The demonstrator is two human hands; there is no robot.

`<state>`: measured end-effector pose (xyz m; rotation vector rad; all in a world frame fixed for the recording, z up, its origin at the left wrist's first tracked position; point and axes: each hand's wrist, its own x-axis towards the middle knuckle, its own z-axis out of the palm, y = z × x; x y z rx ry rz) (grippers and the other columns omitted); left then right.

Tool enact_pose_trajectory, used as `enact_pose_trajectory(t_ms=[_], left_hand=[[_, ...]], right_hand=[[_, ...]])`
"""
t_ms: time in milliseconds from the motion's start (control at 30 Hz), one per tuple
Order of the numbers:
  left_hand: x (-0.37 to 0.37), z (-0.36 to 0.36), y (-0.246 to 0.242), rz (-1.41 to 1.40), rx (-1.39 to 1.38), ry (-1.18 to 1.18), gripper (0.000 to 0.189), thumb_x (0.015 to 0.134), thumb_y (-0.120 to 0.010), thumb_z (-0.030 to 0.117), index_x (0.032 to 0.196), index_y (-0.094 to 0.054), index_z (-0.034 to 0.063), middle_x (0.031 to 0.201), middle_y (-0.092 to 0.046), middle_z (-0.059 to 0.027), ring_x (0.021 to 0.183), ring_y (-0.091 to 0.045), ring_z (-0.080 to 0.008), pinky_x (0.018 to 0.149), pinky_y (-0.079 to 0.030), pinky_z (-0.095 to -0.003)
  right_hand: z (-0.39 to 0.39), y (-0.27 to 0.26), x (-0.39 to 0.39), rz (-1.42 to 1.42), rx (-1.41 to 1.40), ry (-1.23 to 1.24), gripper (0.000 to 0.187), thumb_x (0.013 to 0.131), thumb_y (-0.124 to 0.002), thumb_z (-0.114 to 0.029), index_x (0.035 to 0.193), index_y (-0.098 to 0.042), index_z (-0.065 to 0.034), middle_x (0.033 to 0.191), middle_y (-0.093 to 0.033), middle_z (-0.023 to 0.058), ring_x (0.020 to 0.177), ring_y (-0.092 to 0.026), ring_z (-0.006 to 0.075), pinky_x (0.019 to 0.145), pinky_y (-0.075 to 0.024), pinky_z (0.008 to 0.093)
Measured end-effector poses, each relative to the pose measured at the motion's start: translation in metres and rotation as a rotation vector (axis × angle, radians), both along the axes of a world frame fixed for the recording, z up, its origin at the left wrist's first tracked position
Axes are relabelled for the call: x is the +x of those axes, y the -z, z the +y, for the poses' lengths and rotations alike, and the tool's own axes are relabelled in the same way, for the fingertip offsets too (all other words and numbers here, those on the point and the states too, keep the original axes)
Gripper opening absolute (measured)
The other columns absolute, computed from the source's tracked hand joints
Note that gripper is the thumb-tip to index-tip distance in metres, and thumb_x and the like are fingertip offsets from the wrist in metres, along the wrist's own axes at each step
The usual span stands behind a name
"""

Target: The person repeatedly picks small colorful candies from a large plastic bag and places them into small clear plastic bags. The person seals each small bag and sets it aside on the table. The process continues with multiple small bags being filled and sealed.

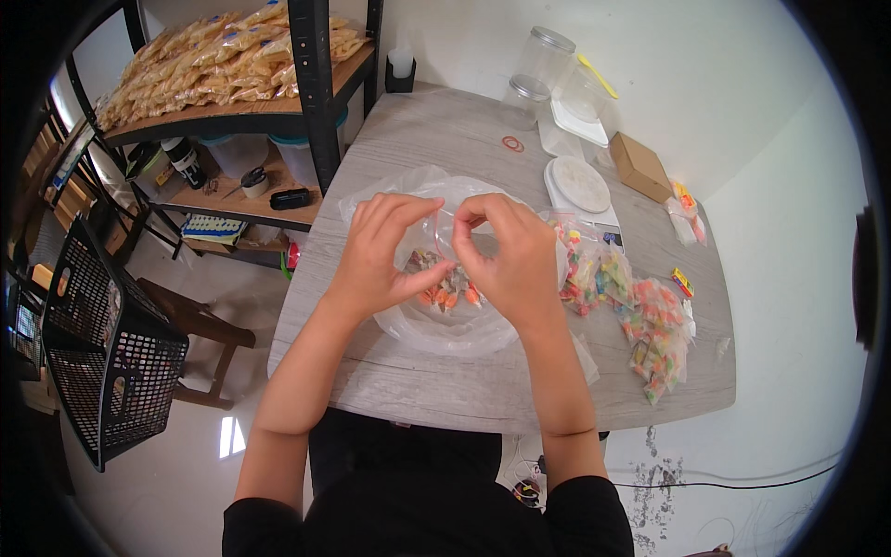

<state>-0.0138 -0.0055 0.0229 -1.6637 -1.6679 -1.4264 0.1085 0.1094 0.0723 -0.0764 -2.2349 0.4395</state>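
My left hand (376,254) and my right hand (511,254) hold a small transparent zip bag (445,226) between them, over the table. A red line runs down the bag near my left fingertips, with my left thumb and forefinger spread at its two ends. My right thumb and fingers are curled at the bag's other side; their exact hold is partly hidden. Below both hands lies a large translucent plastic bag (445,341), its mouth spread wide. Wrapped candies (438,299), some orange, show inside it.
Right of my hands are filled candy bags (654,306), a digital scale (581,184) and a small yellow box (682,282). Farther back stand lidded jars (546,52) and a cardboard box (640,167). A loaded shelf rack (313,90) and black plastic basket (115,348) stand left.
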Motion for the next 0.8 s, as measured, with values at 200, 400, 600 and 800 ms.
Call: enact_pose_trajectory(t_ms=[200, 400, 600, 800], left_hand=[[-0.002, -0.002, 0.001, 0.032, 0.043, -0.005, 0.055, 0.061, -0.078, 0.021, 0.111, -0.060, 0.0113, 0.099, -0.057, -0.0032, 0.090, -0.053, -0.0207, 0.076, -0.036, -0.0332], [-0.001, -0.002, 0.001, 0.148, 0.072, -0.079, 0.053, 0.060, -0.079, 0.020, 0.111, -0.061, 0.0143, 0.100, -0.057, -0.0006, 0.090, -0.052, -0.0198, 0.075, -0.036, -0.0328], [-0.005, -0.003, 0.000, 0.121, 0.087, -0.067, 0.060, 0.065, -0.078, 0.022, 0.119, -0.054, 0.0104, 0.099, -0.057, -0.0027, 0.086, -0.050, -0.0194, 0.076, -0.038, -0.0325], [-0.009, 0.008, 0.010, -0.755, 0.259, 0.342, 0.028, 0.091, -0.055, 0.020, 0.112, -0.050, 0.0028, 0.089, -0.056, -0.0037, 0.079, -0.050, -0.0110, 0.076, -0.041, -0.0273]], right_hand=[[0.004, -0.008, 0.004, -0.120, -0.541, -0.314, 0.011, 0.073, -0.069, 0.001, 0.082, -0.063, -0.0003, 0.078, -0.065, 0.0052, 0.074, -0.063, 0.0124, 0.070, -0.0503, 0.0246], [0.008, -0.011, 0.011, -0.308, -0.766, -0.350, 0.009, 0.076, -0.070, 0.000, 0.084, -0.067, 0.0028, 0.086, -0.066, 0.0067, 0.079, -0.063, 0.0115, 0.073, -0.0512, 0.0244], [0.009, -0.011, 0.010, -0.242, -0.616, -0.341, 0.012, 0.075, -0.065, 0.006, 0.086, -0.068, 0.0038, 0.087, -0.066, 0.0092, 0.079, -0.063, 0.0128, 0.071, -0.0516, 0.0247], [0.015, -0.011, 0.014, -0.113, -0.651, -0.390, 0.015, 0.074, -0.065, 0.009, 0.087, -0.069, 0.0037, 0.085, -0.066, 0.0096, 0.075, -0.062, 0.0133, 0.069, -0.0509, 0.0251]])
